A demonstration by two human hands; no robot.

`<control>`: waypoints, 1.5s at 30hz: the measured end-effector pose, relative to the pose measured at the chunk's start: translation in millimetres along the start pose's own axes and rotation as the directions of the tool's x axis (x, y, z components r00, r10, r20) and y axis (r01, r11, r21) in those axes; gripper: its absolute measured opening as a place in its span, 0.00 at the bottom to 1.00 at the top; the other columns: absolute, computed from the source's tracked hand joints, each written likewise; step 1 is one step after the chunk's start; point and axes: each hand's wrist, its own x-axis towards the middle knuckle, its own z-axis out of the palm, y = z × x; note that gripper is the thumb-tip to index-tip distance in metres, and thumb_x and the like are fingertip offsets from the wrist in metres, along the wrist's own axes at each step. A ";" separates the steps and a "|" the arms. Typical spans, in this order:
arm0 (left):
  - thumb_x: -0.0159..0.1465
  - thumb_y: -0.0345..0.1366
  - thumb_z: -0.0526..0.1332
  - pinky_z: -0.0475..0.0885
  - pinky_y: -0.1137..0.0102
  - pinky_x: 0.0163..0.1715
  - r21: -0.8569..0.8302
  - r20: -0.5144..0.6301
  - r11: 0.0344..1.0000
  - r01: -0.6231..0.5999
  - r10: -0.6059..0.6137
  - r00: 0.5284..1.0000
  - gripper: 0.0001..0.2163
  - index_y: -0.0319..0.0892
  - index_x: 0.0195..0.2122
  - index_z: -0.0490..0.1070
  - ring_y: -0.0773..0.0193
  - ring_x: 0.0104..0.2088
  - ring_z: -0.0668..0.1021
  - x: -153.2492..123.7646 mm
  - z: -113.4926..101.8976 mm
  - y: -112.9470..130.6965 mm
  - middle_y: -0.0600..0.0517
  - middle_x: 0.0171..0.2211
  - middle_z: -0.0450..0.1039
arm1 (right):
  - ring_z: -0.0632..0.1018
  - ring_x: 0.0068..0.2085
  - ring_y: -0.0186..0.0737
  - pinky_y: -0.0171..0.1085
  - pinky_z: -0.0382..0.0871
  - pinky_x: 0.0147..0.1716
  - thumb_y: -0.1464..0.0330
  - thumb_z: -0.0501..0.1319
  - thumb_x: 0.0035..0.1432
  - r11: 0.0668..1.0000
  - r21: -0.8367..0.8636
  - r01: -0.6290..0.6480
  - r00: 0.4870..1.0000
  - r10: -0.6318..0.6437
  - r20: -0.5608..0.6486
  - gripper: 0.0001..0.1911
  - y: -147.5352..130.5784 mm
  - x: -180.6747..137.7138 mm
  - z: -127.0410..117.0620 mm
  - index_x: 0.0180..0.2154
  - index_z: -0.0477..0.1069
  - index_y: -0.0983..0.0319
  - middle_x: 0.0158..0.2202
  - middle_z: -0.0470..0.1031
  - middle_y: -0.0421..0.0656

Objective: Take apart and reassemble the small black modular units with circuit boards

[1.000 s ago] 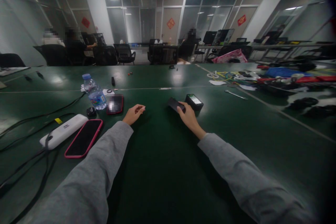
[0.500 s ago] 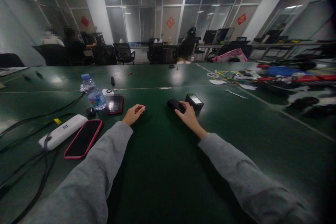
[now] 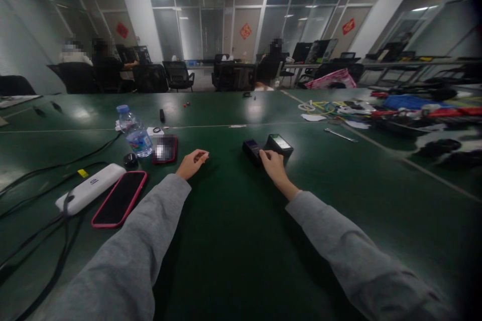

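Note:
My right hand (image 3: 274, 164) grips a small flat black device (image 3: 251, 149) on the green table (image 3: 233, 241), its fingers curled over the near end. Just right of it stands a black box (image 3: 279, 144) with a pale label on top, touching or nearly touching the device. My left hand (image 3: 192, 162) rests on the table with fingers loosely curled and holds nothing. Both arms wear grey sleeves.
At left lie a pink-cased phone (image 3: 119, 198), a white power bank (image 3: 89, 188) with black cables, a water bottle (image 3: 134, 132), a red-edged phone (image 3: 164, 149) and a small black cap (image 3: 130, 160). Tools and clutter (image 3: 395, 110) fill the right. People sit at far desks.
My right hand has slid the black device rightwards, closer to the labelled box, and its grip moved over the device's near end. The left hand has stayed still.

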 end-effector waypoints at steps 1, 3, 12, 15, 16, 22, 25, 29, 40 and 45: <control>0.63 0.51 0.55 0.72 0.64 0.42 0.000 0.001 1.000 0.001 -0.001 1.000 0.20 0.41 0.47 0.70 0.62 0.39 0.79 0.2 0.0 -0.8 0.47 0.43 0.77 | 0.68 0.49 0.55 0.54 0.58 0.53 0.51 0.53 0.59 1.000 -0.024 0.005 1.000 -0.006 -0.008 0.25 -1.6 -0.6 0.2 0.37 0.74 0.66 0.39 0.73 0.54; 0.64 0.51 0.55 0.72 0.63 0.43 -0.004 0.007 1.000 0.001 -0.001 1.000 0.20 0.42 0.48 0.70 0.62 0.39 0.78 0.6 -0.2 -2.7 0.47 0.43 0.76 | 0.67 0.50 0.55 0.55 0.56 0.54 0.51 0.53 0.59 0.998 -0.058 0.023 1.000 -0.024 -0.013 0.25 -4.6 -2.5 1.3 0.38 0.74 0.67 0.40 0.72 0.55; 0.64 0.51 0.55 0.72 0.63 0.43 -0.004 0.012 1.000 0.005 -0.005 1.000 0.20 0.43 0.48 0.70 0.61 0.40 0.78 0.0 -0.3 -3.3 0.47 0.44 0.76 | 0.68 0.54 0.54 0.51 0.63 0.53 0.58 0.55 0.58 0.934 -0.092 0.344 0.935 -0.332 0.123 0.37 -16.4 -19.3 5.7 0.62 0.52 0.71 0.56 0.59 0.60; 0.64 0.50 0.55 0.72 0.63 0.42 -0.004 0.015 1.000 0.000 0.000 1.000 0.19 0.43 0.48 0.70 0.62 0.40 0.78 1.4 0.8 -3.4 0.47 0.43 0.76 | 0.70 0.52 0.56 0.52 0.67 0.49 0.59 0.52 0.61 0.933 -0.158 0.323 0.938 -0.292 0.189 0.34 -32.5 -27.5 15.6 0.63 0.51 0.70 0.56 0.60 0.60; 0.63 0.50 0.55 0.72 0.64 0.42 -0.004 0.015 1.000 -0.004 0.004 1.000 0.19 0.43 0.48 0.70 0.62 0.40 0.78 1.8 1.3 -3.3 0.48 0.43 0.76 | 0.71 0.51 0.56 0.52 0.68 0.48 0.59 0.52 0.62 0.933 -0.181 0.311 0.940 -0.274 0.202 0.34 -40.3 -30.8 21.4 0.64 0.49 0.69 0.56 0.61 0.60; 0.64 0.49 0.55 0.72 0.65 0.41 0.008 -0.014 0.999 -0.033 0.033 0.999 0.18 0.42 0.47 0.70 0.62 0.38 0.78 0.8 2.3 1.7 0.48 0.42 0.76 | 0.71 0.51 0.56 0.50 0.71 0.45 0.61 0.53 0.64 0.911 -0.229 0.344 0.913 -0.268 0.307 0.35 -92.3 -52.0 69.5 0.66 0.41 0.67 0.58 0.58 0.60; 0.66 0.46 0.53 0.72 0.65 0.42 0.045 -0.040 0.997 -0.062 0.064 0.997 0.17 0.42 0.48 0.70 0.63 0.38 0.78 -0.2 0.8 5.9 0.47 0.44 0.75 | 0.71 0.51 0.55 0.48 0.71 0.45 0.62 0.53 0.65 0.897 -0.231 0.376 0.897 -0.289 0.335 0.36 -103.8 -57.0 86.3 0.66 0.39 0.67 0.59 0.57 0.60; 0.67 0.42 0.50 0.70 0.64 0.45 0.094 -0.106 0.994 -0.061 0.071 0.992 0.15 0.41 0.50 0.68 0.63 0.39 0.77 -0.2 -0.7 7.7 0.47 0.47 0.72 | 0.71 0.50 0.54 0.48 0.71 0.44 0.62 0.53 0.65 0.898 -0.202 0.390 0.885 -0.305 0.352 0.37 -101.5 -57.9 92.9 0.67 0.38 0.67 0.58 0.58 0.59; 0.68 0.42 0.48 0.71 0.64 0.45 0.103 -0.113 0.995 -0.005 0.017 0.993 0.17 0.43 0.52 0.67 0.62 0.42 0.75 0.5 -2.1 0.1 0.47 0.45 0.70 | 0.61 0.61 0.50 0.52 0.62 0.56 0.61 0.47 0.68 0.910 -0.043 0.412 0.908 -0.414 -0.062 0.33 -99.8 -34.0 51.4 0.67 0.36 0.62 0.63 0.51 0.53; 0.68 0.41 0.48 0.71 0.64 0.45 0.106 -0.108 0.994 0.011 0.000 0.994 0.16 0.42 0.52 0.67 0.62 0.41 0.76 -0.3 -1.7 4.5 0.47 0.45 0.71 | 0.66 0.57 0.53 0.51 0.66 0.52 0.61 0.49 0.65 0.948 -0.069 0.312 0.950 -0.311 0.028 0.32 -73.8 -25.7 60.3 0.66 0.45 0.66 0.60 0.56 0.56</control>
